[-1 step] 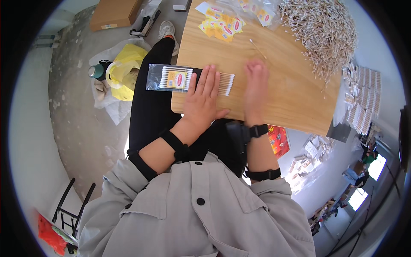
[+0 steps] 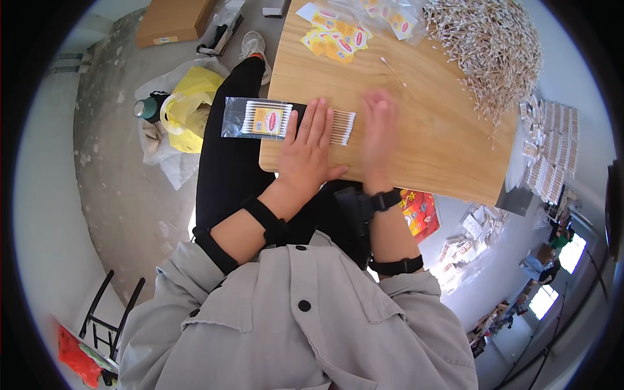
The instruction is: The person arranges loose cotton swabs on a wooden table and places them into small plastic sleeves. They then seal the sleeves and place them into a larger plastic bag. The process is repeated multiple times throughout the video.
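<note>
My left hand (image 2: 305,151) lies flat and open near the table's left edge, covering part of a row of cotton swabs. Beyond its fingers, the tips of the swabs (image 2: 342,127) fan out to the right. On its other side, a clear plastic bag (image 2: 234,117) holding white-tipped swabs and a yellow label card (image 2: 268,121) juts past the table edge over my leg. What joins the two sides is hidden under the palm. My right hand (image 2: 379,133) hovers just right of the swab row, its fingers smeared by motion. One loose swab (image 2: 393,71) rests farther back.
A large heap of swabs (image 2: 484,49) covers the table's far right corner. Yellow label cards (image 2: 335,40) and clear bags (image 2: 380,12) lie at the back. Stacked packs (image 2: 552,146) stand beyond the right edge. A yellow bag (image 2: 197,88) and bottle (image 2: 144,108) sit on the floor at left.
My right hand has shifted slightly left, closer to the swab row. The left hand and the bag have stayed in place.
</note>
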Demonstrator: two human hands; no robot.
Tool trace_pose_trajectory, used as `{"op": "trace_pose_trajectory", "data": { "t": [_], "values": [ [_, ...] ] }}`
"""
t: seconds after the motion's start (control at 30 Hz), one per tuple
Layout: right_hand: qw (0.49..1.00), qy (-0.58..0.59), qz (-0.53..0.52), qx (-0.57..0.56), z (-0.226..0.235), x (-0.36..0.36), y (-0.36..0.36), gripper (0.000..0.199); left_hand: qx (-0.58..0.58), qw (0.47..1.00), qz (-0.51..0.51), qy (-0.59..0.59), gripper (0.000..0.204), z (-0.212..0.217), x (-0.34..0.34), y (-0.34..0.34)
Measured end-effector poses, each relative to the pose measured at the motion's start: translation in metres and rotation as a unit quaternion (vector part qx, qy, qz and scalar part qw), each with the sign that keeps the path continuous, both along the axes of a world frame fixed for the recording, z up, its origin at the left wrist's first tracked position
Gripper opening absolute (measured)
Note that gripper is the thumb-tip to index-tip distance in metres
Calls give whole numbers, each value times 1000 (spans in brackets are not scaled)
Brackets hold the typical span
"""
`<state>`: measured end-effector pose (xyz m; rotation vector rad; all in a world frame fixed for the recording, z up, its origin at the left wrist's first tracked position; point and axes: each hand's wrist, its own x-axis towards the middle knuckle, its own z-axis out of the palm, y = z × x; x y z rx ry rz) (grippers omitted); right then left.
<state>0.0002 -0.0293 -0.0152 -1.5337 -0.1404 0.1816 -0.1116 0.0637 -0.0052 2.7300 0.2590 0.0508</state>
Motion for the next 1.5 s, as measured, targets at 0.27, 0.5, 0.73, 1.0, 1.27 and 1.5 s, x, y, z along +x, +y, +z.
{"op": "trace_pose_trajectory", "data": {
  "t": [0.27, 0.5, 0.73, 1.0, 1.27, 1.5],
  "values": [
    [998, -14, 28, 45, -14, -26, 28, 47, 121, 989, 7, 86, 115, 6, -2, 5],
    [998, -35, 48, -10, -6, -27, 29, 35, 108, 991, 25, 79, 117, 0, -4, 4],
    [879, -291, -18, -378, -8, -7, 21, 42, 58, 996, 32, 52, 117, 2, -3, 3],
    [809, -370, 24, -456, -15, -4, 33, 45, 67, 997, 15, 40, 115, 8, -9, 9],
    [813, -357, 4, -459, -12, -5, 34, 50, 49, 998, -5, 29, 112, 4, -14, 10],
    [809, -365, 8, -460, -14, -7, 41, 38, -4, 999, -23, 24, 104, 21, -16, 25]
  ]
}}
